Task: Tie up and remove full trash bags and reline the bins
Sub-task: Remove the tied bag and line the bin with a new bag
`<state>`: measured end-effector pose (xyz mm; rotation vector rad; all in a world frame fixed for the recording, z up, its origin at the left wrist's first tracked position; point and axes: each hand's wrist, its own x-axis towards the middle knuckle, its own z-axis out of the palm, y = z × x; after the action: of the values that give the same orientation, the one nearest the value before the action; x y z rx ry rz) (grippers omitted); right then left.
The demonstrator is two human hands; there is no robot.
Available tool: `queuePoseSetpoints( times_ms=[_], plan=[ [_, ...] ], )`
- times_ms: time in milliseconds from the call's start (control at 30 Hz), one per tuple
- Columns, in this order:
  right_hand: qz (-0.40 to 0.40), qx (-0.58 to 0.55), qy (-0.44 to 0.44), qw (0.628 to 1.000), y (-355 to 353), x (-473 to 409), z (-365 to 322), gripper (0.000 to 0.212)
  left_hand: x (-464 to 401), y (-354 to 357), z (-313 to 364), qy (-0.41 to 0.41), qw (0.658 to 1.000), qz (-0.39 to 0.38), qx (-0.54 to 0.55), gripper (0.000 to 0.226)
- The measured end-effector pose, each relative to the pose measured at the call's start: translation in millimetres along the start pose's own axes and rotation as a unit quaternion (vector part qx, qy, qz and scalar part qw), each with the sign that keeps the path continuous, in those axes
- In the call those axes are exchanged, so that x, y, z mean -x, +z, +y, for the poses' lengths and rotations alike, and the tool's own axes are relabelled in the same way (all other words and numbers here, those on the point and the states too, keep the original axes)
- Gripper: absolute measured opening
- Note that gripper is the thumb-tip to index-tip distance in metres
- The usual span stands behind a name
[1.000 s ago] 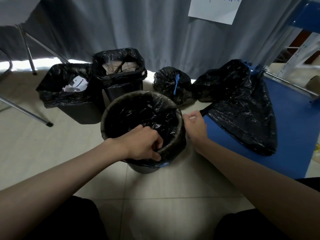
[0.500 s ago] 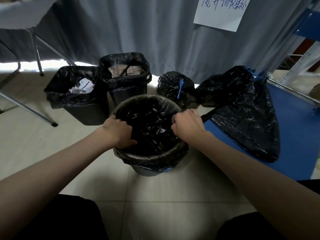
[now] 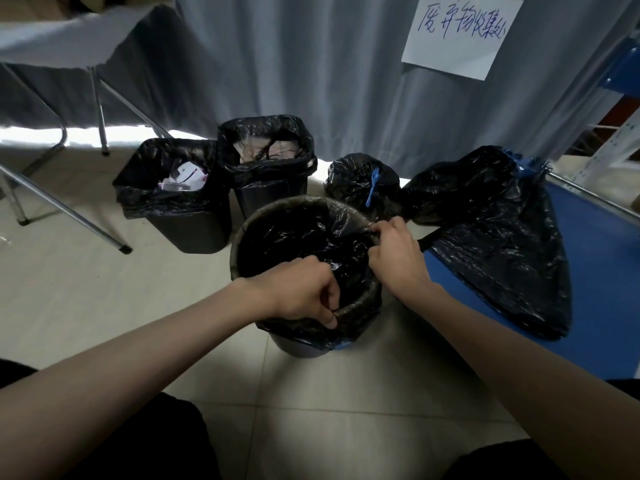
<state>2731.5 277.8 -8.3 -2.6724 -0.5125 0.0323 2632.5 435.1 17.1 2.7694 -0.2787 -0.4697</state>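
Down on the pale tiled floor (image 3: 86, 289), the round dark bin with a black plastic liner (image 3: 304, 237) sits right in front of the person, and both hands are working its rim. Left hand (image 3: 301, 292) has swung round from the left side of the rim, where it sat half a second ago, to the near edge; its fingers are curled over the lip, pinching the liner film against it. Right hand (image 3: 394, 252) has slid along from the near-right part of the rim to the far-right edge, thumb and fingers nipping a fold of the liner there. The liner's skirt hangs over the near wall of the bin, a bit of blue showing at its hem.

Behind the round bin, two rectangular black bins keep their places: the left-hand rectangular bin with white paper scraps inside (image 3: 173, 202) and the taller rectangular bin just beside it (image 3: 266, 168), both lined in black. Right of those, a small knotted black bag with a blue tie (image 3: 363, 185) rests touching a big loose black bag (image 3: 485, 230) that sprawls onto the blue mat (image 3: 606, 271). A grey curtain (image 3: 311, 64) carries a handwritten white paper sign (image 3: 460, 32).
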Motion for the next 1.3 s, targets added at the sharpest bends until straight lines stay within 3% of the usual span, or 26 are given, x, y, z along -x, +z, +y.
queuePoseSetpoints(
  times_ms=[167, 400, 567, 700, 967, 1133, 1300],
  plan=[
    [-0.020, -0.060, -0.035, 0.997, 1, -4, -2, 0.037, 3, -8, -12, -0.057, 0.997, 0.052, -0.018, 0.023],
    [-0.022, -0.013, -0.151, 0.988, 17, 7, -30, 0.036, -3, -13, -53, -0.144, 0.976, 0.155, -0.040, 0.014],
    [-0.049, 0.024, -0.228, 0.972, 32, 6, -40, 0.058, -2, -12, -66, -0.152, 0.957, 0.246, -0.040, 0.016],
    [-0.064, 0.039, -0.230, 0.970, 42, 5, -38, 0.072, 5, 4, -75, -0.120, 0.941, 0.308, -0.077, 0.016],
    [-0.020, 0.084, -0.241, 0.967, 61, 4, -32, 0.086, 34, 40, -79, -0.109, 0.936, 0.293, -0.164, 0.066],
    [-0.021, 0.094, -0.231, 0.968, 68, 0, -28, 0.093, 39, 61, -88, -0.140, 0.942, 0.236, -0.196, 0.080],
    [-0.036, 0.091, -0.205, 0.974, 64, -16, -31, 0.092, 23, 61, -97, -0.137, 0.946, 0.240, -0.171, 0.084]
  ],
)
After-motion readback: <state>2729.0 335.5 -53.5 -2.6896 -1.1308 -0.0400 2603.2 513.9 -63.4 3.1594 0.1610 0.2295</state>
